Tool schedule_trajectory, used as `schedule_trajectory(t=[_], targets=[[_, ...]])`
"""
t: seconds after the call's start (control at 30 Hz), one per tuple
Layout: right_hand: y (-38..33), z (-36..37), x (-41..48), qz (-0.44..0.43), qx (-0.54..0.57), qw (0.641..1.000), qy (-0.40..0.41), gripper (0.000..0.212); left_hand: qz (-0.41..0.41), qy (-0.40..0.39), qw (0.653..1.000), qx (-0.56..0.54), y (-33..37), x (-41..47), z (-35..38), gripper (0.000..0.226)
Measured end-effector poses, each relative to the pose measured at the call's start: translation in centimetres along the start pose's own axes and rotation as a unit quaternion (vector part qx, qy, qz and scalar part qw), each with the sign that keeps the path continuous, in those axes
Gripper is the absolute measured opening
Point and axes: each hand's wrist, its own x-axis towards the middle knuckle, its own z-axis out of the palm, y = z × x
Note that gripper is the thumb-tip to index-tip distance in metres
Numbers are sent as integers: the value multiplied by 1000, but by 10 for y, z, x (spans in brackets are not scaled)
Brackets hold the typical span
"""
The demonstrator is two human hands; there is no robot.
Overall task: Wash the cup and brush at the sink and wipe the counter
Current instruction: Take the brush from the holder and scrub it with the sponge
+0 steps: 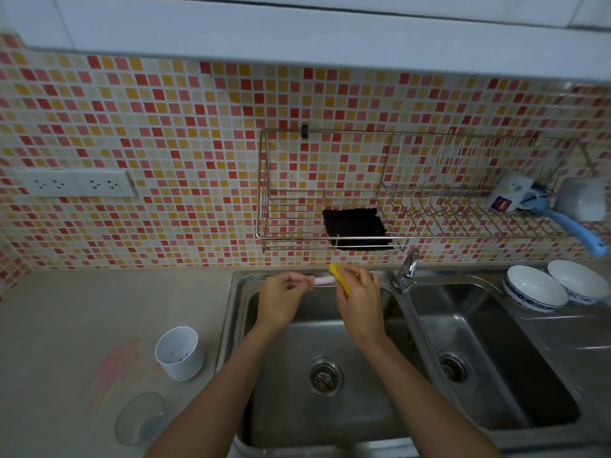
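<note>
Brush (322,280) held in left hand (281,300), scrubbed by sponge (340,279) gripped in right hand (358,297); cup (180,353) unwashed, counter (82,325) stain unwiped.

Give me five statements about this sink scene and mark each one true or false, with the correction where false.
1. The left hand holds a pale brush over the left basin of the sink. True.
2. The right hand holds a blue sponge. False: the sponge is yellow.
3. The white cup stands on the counter left of the sink. True.
4. The wire rack on the wall is bare. False: a black cloth lies in it, with a mug and a blue-handled brush further right.
5. Two bowls sit left of the cup. False: they sit right of the sink.
</note>
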Motion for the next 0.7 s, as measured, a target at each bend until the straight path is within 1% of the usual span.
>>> schedule_trajectory(t=[0.03, 0.13, 0.17, 0.2, 0.27, 0.3, 0.33, 0.43, 0.47, 0.57, 0.6, 0.7], targets=[[-6, 2, -5, 2, 6, 1000, -8, 41, -15, 9, 1000, -12, 1, 1, 2, 10], [-23, 9, -24, -49, 37, 998, -33, 48, -64, 10, 996, -54, 0, 2, 5, 11], [-23, 9, -26, -50, 47, 997, -28, 49, -75, 4, 994, -73, -2, 1, 4, 11], [-20, 7, -25, -33, 53, 998, -24, 49, -80, -4, 993, -91, -3, 0, 5, 12], [-13, 5, -20, 24, 52, 998, -23, 48, -74, -15, 992, -103, -5, -3, 6, 13], [-11, 5, -19, 40, 46, 998, -24, 48, -68, -14, 993, -100, -5, -4, 6, 13], [-13, 5, -20, 34, 39, 998, -27, 48, -62, -12, 993, -96, -5, -4, 6, 13], [-21, 10, -26, -52, 19, 998, -28, 49, -44, -15, 996, -81, -6, -4, 3, 17], [-19, 10, -25, -56, 17, 998, -23, 49, -39, -21, 996, -83, -6, -4, 2, 18], [-5, 4, -14, -16, -3, 1000, -8, 44, -31, -37, 995, -88, -5, -6, 0, 15], [-1, 3, -10, -19, -16, 1000, -8, 40, -29, -40, 995, -85, -4, -7, -1, 14], [6, 2, -4, -90, -60, 994, -25, 33, -11, -48, 997, -62, -6, -8, -3, 11]])
